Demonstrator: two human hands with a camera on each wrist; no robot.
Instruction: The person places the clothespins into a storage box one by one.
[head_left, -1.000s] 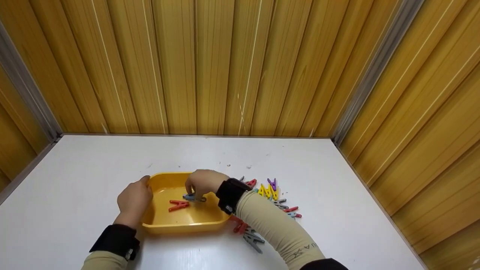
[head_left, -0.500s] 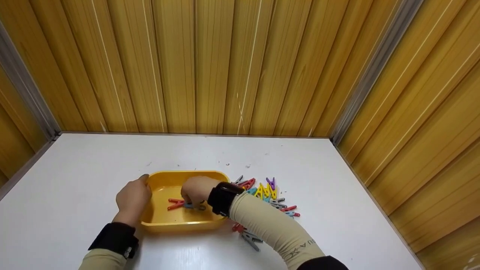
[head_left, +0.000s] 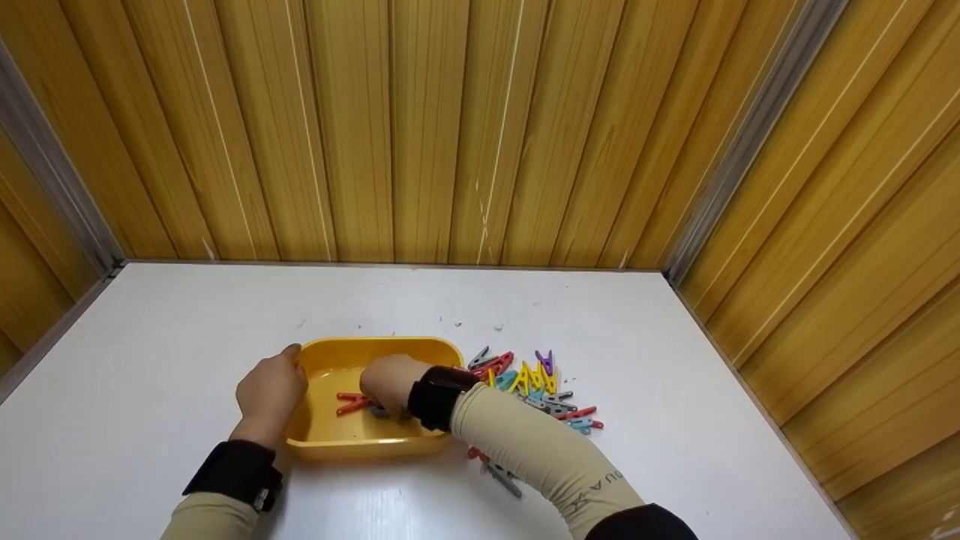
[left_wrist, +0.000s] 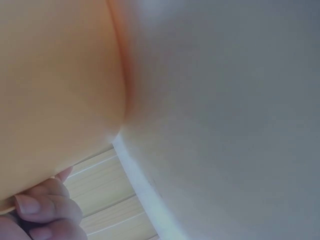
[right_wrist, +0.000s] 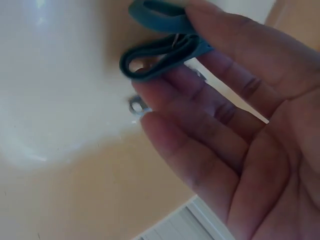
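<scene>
My left hand [head_left: 271, 390] grips the left rim of a yellow plastic tray [head_left: 375, 448]. Its curled fingers [left_wrist: 50, 202] show at the tray's edge in the left wrist view. Inside the tray, my right hand [head_left: 390, 381] is low over the floor, its back hiding most of what lies beneath. In the right wrist view a blue-teal clothespin [right_wrist: 162, 62] is pinched between that hand's thumb and fingers. Behind the fingertips part of a grey clothespin [right_wrist: 136, 105] shows. A red clothespin [head_left: 352, 403] lies in the tray just left of the right hand.
To the tray's right lie several loose clothespins, among them yellow pins [head_left: 534, 378], a purple pin [head_left: 545, 361] and a grey pin [head_left: 504, 478]. My right forearm [head_left: 540, 450] crosses over part of them. Wood-patterned walls [head_left: 427, 135] bound the white table [head_left: 637, 360].
The right hand has moved down and slightly left inside the tray, with the blue-teal clothespin now mostly hidden beneath it. The left hand has kept its grip on the rim.
</scene>
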